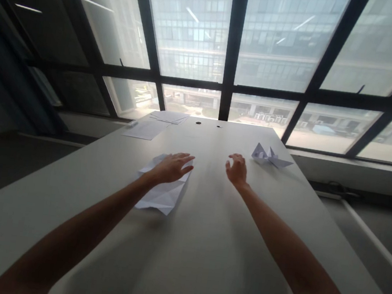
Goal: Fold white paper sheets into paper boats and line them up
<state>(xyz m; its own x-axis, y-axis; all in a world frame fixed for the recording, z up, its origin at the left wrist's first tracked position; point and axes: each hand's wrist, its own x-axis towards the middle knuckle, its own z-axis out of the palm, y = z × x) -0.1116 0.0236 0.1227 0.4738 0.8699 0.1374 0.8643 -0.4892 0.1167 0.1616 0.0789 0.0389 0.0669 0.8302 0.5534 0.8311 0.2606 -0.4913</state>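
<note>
My left hand (pixel 171 167) lies flat, fingers stretched out, on a creased, partly folded white paper sheet (pixel 163 193) on the grey table (pixel 205 244). My right hand (pixel 236 170) hovers just over the bare tabletop to the right of it, fingers loosely curled and apart, holding nothing. A finished folded paper figure (pixel 270 157) sits on the table beyond and to the right of my right hand, not touched.
Flat sheets of white paper (pixel 148 128) and a small stack (pixel 170 117) lie at the table's far left. Two small holes (pixel 198 122) mark the far middle. Large windows with dark frames (pixel 232 50) stand behind the table. The floor drops away on both sides.
</note>
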